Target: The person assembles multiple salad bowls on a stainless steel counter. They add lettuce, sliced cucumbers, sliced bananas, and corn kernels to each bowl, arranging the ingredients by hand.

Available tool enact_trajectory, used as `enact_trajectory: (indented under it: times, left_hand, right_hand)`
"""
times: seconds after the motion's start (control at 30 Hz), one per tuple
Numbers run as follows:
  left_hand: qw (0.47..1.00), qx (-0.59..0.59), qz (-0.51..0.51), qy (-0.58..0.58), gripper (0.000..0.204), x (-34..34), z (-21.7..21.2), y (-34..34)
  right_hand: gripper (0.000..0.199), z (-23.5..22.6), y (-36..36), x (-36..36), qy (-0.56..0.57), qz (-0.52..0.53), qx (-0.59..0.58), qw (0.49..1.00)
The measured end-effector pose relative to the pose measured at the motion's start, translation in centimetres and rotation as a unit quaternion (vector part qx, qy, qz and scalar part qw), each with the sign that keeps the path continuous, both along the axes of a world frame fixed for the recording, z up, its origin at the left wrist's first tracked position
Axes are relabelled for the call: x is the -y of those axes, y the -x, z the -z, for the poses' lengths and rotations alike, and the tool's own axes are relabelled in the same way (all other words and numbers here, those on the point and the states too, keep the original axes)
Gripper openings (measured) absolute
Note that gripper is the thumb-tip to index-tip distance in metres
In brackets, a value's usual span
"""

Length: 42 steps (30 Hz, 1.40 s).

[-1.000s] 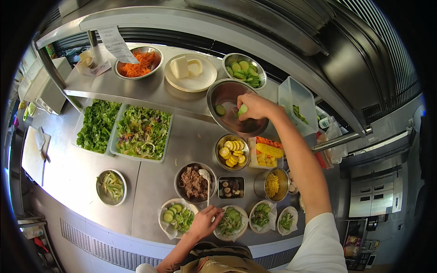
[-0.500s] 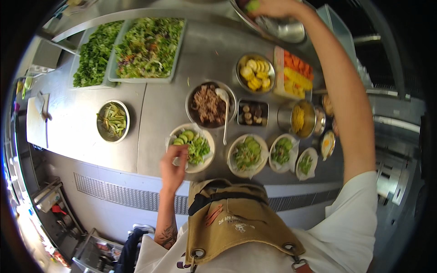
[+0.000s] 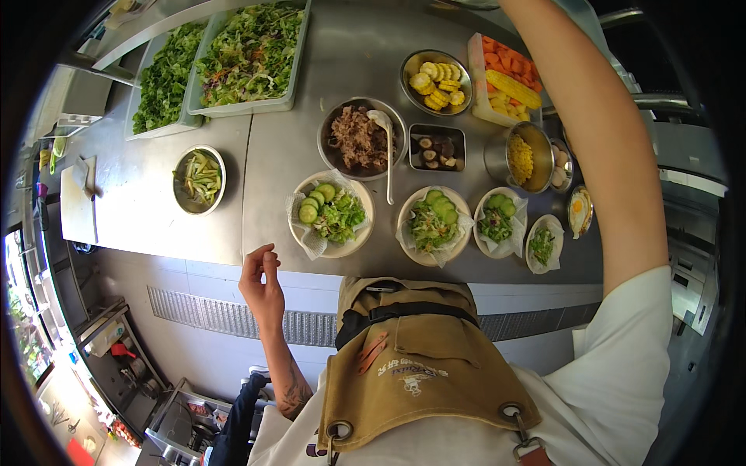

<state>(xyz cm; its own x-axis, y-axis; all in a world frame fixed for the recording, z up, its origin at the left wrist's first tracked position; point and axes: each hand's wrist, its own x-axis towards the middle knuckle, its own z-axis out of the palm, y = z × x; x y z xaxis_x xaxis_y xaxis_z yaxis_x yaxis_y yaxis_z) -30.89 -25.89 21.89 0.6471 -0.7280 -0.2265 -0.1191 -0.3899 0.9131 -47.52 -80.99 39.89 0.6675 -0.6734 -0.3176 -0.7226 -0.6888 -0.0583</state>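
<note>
My left hand (image 3: pixel 263 281) hangs over the table's front edge, fingers loosely bent and apart, with nothing in it. Nearest to it is a paper-lined bowl (image 3: pixel 359 241) with cucumber slices (image 3: pixel 317 203) and mixed salad leaves (image 3: pixel 339 219). My right forearm reaches far across the table and leaves the picture at the top, so the right hand is hidden. To the right stand three more paper-lined bowls, stepping down in size: a large one (image 3: pixel 468 233), a medium one (image 3: pixel 522 233) and a small one (image 3: pixel 556 252), all holding greens.
Behind the bowls sit shredded meat (image 3: pixel 357 137) with a white spoon (image 3: pixel 389 159), mushrooms (image 3: pixel 435 151), corn rounds (image 3: pixel 437 81), corn kernels (image 3: pixel 521 158) and a tub of carrots (image 3: pixel 509 64). Salad tubs (image 3: pixel 284 102), a bowl of pickled-looking strips (image 3: pixel 200 180) and a cutting board (image 3: pixel 76 210) are left.
My left hand has drawn back left and toward me from the leftmost salad bowl. My right hand, over a metal bowl at the far side before, has passed out of the picture. The view has shifted.
</note>
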Motion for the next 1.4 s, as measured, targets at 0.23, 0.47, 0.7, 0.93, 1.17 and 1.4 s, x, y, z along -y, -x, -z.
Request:
enact_trajectory:
  times: [0.23, 0.47, 0.7, 0.93, 1.17, 1.4]
  left_hand:
    - [0.999, 0.005, 0.048, -0.016, 0.020, -0.6, -0.6, 2.8]
    - [0.998, -0.005, 0.060, 0.004, 0.019, -0.2, -0.5, 3.3]
    - [0.998, -0.008, 0.069, -0.009, 0.023, -0.6, -0.3, 2.8]
    - [0.997, 0.009, 0.080, 0.016, 0.020, 1.0, 0.1, 3.0]
    - [0.995, 0.006, 0.093, 0.033, 0.018, 1.9, 0.5, 3.1]
    - [0.990, -0.065, 0.105, 0.073, 0.020, 5.3, -0.5, 3.7]
  right_hand:
    - [0.017, -0.6, 1.6, -0.5, -0.010, 0.064, -0.089, 0.994]
    - [0.016, 0.6, 3.7, 0.8, -0.070, 0.144, -0.038, 0.986]
    - [0.023, -1.3, 2.9, -1.6, -0.008, 0.105, -0.140, 0.985]
    - [0.015, 0.5, 2.7, 1.6, -0.166, 0.218, -0.104, 0.956]
    - [0.027, -3.5, 3.3, -1.5, -0.188, 0.084, -0.088, 0.975]
    - [0.029, -2.2, 7.2, 0.4, -0.067, -0.131, 0.248, 0.957]
